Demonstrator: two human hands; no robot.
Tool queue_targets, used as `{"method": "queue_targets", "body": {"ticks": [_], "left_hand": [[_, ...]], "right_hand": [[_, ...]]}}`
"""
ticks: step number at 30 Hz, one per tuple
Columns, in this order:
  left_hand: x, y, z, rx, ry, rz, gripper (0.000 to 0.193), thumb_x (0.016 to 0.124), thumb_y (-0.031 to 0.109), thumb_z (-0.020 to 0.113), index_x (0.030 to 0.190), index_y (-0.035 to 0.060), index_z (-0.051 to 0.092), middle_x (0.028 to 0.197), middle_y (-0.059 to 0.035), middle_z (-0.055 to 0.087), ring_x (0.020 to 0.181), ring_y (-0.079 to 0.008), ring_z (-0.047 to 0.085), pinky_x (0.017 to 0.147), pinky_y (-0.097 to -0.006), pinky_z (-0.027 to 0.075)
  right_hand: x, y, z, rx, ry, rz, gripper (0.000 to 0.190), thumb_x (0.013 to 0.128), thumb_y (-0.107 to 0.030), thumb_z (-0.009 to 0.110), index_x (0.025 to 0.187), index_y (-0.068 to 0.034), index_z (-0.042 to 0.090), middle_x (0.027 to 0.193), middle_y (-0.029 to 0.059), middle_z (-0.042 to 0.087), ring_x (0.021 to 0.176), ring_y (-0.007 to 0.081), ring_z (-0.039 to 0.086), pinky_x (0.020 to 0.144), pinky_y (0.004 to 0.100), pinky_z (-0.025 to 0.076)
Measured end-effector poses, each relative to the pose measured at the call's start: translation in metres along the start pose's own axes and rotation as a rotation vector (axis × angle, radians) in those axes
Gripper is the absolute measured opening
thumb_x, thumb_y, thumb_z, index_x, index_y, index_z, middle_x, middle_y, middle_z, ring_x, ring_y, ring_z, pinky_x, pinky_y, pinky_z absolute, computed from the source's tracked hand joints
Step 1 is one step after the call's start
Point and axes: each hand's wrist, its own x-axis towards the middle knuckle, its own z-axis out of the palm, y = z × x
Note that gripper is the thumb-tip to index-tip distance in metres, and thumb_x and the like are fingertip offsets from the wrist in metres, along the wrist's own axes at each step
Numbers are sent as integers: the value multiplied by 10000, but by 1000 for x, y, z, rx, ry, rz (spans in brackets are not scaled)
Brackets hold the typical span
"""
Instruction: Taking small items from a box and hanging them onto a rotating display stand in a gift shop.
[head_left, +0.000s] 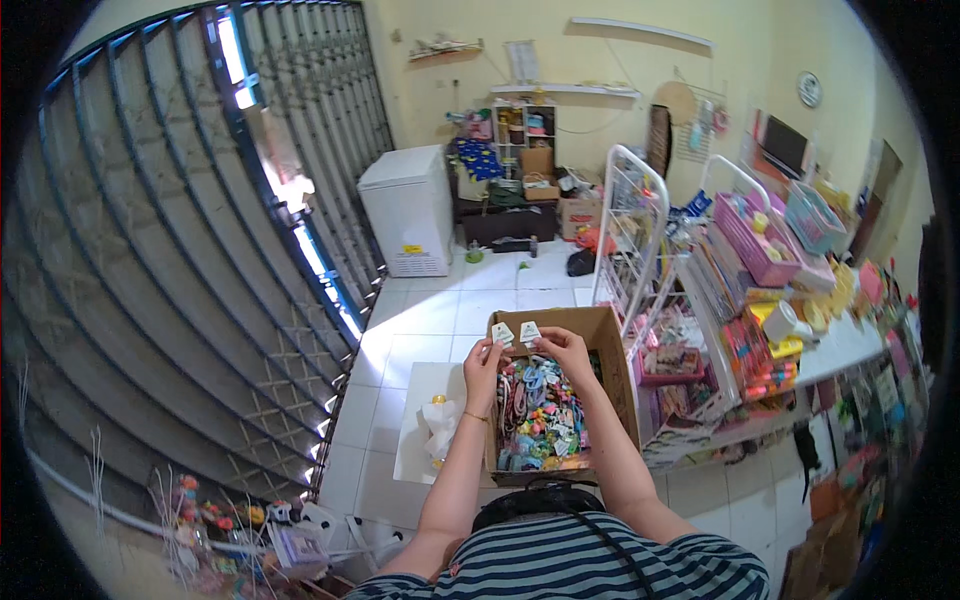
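Observation:
Both of my hands are raised over the far part of an open cardboard box (619, 375). My left hand (482, 360) pinches a small white card (502, 334) between thumb and fingers. A similar white card (529, 332) is held by my right hand (568, 350), a little to the right. The two cards are apart, side by side, and carry small dark marks too small to make out. Below them the box holds a dense pile of small colourful items (541, 420), among them looped bands and bright trinkets. The box stands on or beside a white board (409, 427).
Left of the box, crumpled white paper (441, 424) lies on the board. A white wire rack (660, 180) and a counter with a pink basket (754, 240) stand at the right. A folding metal gate (195, 225) runs along the left, with a white chest freezer (409, 214) beyond.

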Motion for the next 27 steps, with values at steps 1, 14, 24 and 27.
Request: {"method": "queue_targets", "body": {"ticks": [1, 14, 24, 27], "left_hand": [[-5, 7, -2, -18, 20, 13, 173, 863, 165, 530, 925, 5, 510, 797, -102, 626, 639, -86, 552, 534, -212, 447], [-123, 94, -86, 208, 575, 244, 173, 879, 193, 501, 934, 32, 527, 834, -80, 630, 693, -87, 551, 656, -219, 431], [-231, 155, -175, 302, 913, 379, 171, 873, 200, 515, 923, 37, 535, 840, -65, 639, 690, -80, 555, 649, -209, 417], [-262, 171, -200, 312, 979, 406, 168, 872, 201, 518, 918, 40, 535, 826, -53, 633, 680, -74, 549, 646, -210, 416]], "right_hand": [[1, -5, 6, 0, -40, 2, 223, 784, -88, 613, 971, 31, 590, 847, 69, 623, 766, 113, 591, 691, 236, 476], [-39, -33, 130, 218, -598, 142, 251, 800, -114, 598, 1008, 24, 566, 875, 77, 624, 774, 133, 601, 710, 219, 463], [-113, -19, 263, 249, -970, 183, 280, 795, -139, 602, 1015, 27, 554, 858, 78, 619, 773, 138, 598, 731, 248, 467], [-140, -16, 302, 297, -1035, 212, 273, 795, -135, 601, 1016, 19, 556, 858, 74, 620, 773, 138, 598, 737, 253, 470]]}}
